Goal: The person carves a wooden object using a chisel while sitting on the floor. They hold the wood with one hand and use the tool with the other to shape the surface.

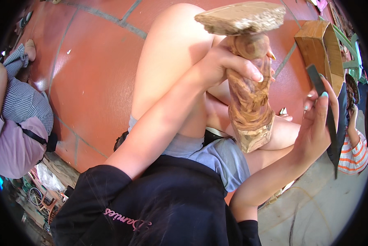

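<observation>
A carved wooden piece [249, 96] with swirling brown grain is held up over my lap. Its top flares into a wide slab [241, 18] with a rough, pale edge, and its lower end is cut into flat facets. My left hand [233, 61] is wrapped round the neck just below the slab; some of its fingers are hidden behind the wood. To the right, apart from the carving, my right hand [319, 110] pinches a long, flat, dark file [329, 117] that narrows to a point at its lower end.
An open cardboard box [315, 39] stands at the far right beside a green plastic chair [348, 49]. Another person [352, 151] in orange stripes is close on the right. A person in a lilac top [20, 141] sits at left on the red tiled floor [93, 90].
</observation>
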Tool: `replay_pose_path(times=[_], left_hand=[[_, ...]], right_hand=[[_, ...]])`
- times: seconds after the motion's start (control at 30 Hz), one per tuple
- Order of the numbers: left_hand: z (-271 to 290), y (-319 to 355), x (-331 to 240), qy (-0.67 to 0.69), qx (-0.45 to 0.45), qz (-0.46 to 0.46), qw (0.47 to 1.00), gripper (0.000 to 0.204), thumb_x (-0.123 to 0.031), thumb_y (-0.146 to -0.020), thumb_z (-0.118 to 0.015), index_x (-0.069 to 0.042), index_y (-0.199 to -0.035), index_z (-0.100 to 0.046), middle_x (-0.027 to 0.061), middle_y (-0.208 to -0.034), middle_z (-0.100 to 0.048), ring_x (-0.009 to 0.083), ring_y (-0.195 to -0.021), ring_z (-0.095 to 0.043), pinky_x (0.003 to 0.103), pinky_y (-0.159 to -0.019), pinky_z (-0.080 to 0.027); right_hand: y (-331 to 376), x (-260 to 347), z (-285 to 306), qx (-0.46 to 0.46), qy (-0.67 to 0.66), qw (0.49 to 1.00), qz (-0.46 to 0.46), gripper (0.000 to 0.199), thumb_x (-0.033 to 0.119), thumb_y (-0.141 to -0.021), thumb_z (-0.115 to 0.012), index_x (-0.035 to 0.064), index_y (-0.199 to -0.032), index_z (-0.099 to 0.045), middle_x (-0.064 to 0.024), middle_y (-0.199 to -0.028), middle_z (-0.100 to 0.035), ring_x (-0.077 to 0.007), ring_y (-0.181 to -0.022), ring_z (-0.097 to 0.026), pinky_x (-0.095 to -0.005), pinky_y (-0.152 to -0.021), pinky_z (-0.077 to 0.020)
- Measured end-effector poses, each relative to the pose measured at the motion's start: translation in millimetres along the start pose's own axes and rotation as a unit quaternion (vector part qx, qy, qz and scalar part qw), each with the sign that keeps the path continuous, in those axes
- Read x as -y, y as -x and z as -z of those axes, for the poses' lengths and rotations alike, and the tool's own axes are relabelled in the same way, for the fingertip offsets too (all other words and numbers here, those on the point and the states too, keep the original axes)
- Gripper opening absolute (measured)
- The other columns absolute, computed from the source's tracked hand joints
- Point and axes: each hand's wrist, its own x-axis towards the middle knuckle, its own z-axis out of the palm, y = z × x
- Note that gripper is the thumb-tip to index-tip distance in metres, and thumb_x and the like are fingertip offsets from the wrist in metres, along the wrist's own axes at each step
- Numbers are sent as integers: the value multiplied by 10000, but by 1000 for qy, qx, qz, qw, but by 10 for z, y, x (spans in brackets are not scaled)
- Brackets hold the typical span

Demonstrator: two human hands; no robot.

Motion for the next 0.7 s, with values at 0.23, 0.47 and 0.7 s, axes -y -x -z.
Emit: replay_pose_path(times=[0.23, 0.47, 0.7], left_hand=[[-41, -217, 20, -18, -36, 44, 998, 518, -79, -501, -668, 40, -992, -556, 158, -959, -567, 323, -868, -653, 465, -788, -569], [-131, -386, 103, 46, -106, 14, 993, 653, 39, -449, -624, 17, -1095, -535, 154, -1042, -592, 319, -955, -630, 424, -866, -542], [-88, -434, 140, 40, -108, 15, 993, 653, 38, -453, -616, 7, -1100, -532, 138, -1069, -587, 277, -1055, -586, 397, -932, -508]], right_hand=[[-612, -413, 34, 225, -110, 966, 60, 212, 175, -1008, -507, -23, -975, -575, -98, -977, -547, -183, -892, -577, -288, -790, -458], [-876, -477, -83, 303, -68, 950, 33, 255, 192, -1018, -473, -33, -910, -526, -123, -1032, -529, -266, -1049, -599, -354, -878, -483], [-957, -465, -119, 317, -7, 948, 40, 211, 158, -987, -535, -48, -942, -543, -98, -1014, -529, -193, -961, -589, -292, -836, -468]])
